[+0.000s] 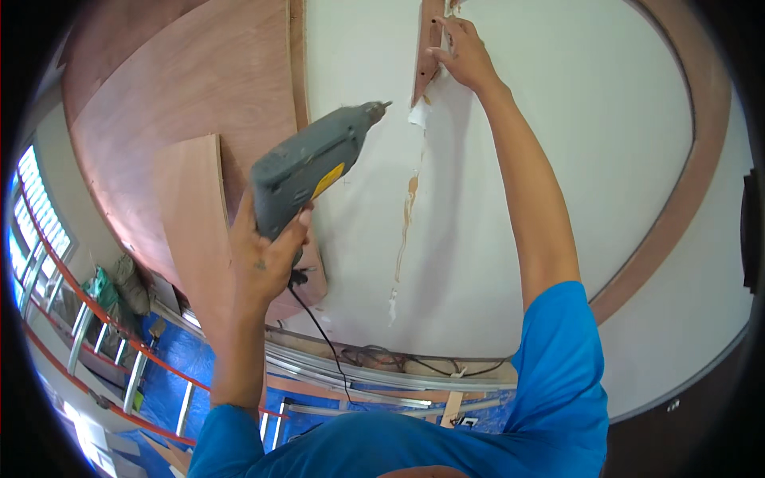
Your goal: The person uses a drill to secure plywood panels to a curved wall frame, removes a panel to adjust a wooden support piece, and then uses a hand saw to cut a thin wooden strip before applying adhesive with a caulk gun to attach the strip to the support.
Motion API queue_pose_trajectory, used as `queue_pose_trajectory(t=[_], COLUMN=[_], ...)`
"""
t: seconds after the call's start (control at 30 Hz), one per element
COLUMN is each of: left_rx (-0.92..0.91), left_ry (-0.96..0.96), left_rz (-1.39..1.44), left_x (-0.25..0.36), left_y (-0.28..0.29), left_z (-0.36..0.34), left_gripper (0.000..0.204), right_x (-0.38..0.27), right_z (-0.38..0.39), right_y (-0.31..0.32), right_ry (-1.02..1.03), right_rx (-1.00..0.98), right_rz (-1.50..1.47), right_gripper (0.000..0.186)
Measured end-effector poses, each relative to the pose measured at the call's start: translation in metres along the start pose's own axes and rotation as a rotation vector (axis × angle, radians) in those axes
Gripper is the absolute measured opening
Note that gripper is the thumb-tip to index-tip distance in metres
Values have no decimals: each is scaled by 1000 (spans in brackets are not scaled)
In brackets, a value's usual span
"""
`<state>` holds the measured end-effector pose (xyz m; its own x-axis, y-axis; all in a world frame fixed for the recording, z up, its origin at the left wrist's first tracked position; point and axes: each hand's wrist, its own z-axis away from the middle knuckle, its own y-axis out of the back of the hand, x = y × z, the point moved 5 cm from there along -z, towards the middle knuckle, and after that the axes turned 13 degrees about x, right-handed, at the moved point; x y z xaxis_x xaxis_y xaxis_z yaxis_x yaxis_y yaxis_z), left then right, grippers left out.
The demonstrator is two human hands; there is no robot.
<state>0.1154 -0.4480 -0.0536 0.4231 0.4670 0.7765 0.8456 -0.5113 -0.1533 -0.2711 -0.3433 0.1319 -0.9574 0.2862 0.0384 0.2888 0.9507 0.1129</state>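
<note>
A grey electric drill (311, 163) with a yellow label is gripped in my left hand (267, 259). Its bit points up and to the right, apart from the white wall panel (510, 263). A black cord hangs from the handle. Higher up, my right hand (466, 56) holds the edge of a narrow reddish-brown wooden strip (427, 60), thumb and fingers against its right side. Small dark holes show along the strip. Below its lower end, a torn, brownish streak (410, 203) runs down the panel. Whether a small piece is also between my right fingers is hidden.
Curved plywood sheets (199, 72) cover the wall at left. A ladder with orange rails (119, 327) stands at lower left, over blue sheeting (167, 382). Metal channels (351, 378) and cables (374, 356) lie along the wall's base. A curved wooden border (677, 215) rims the panel at right.
</note>
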Motion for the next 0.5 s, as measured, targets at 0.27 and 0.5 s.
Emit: queue_pose_trajectory(t=[0.27, 0.5], left_rx=[50, 65], left_ry=[-155, -233], left_rz=[-104, -187], left_x=[6, 0], left_y=[-96, -131], left_z=[-42, -53], left_gripper=[58, 58], right_x=[-6, 2], right_z=[-18, -17], right_y=[-6, -5], right_ry=[38, 35], right_rx=[8, -44], right_rz=[135, 122], right_gripper=[69, 72])
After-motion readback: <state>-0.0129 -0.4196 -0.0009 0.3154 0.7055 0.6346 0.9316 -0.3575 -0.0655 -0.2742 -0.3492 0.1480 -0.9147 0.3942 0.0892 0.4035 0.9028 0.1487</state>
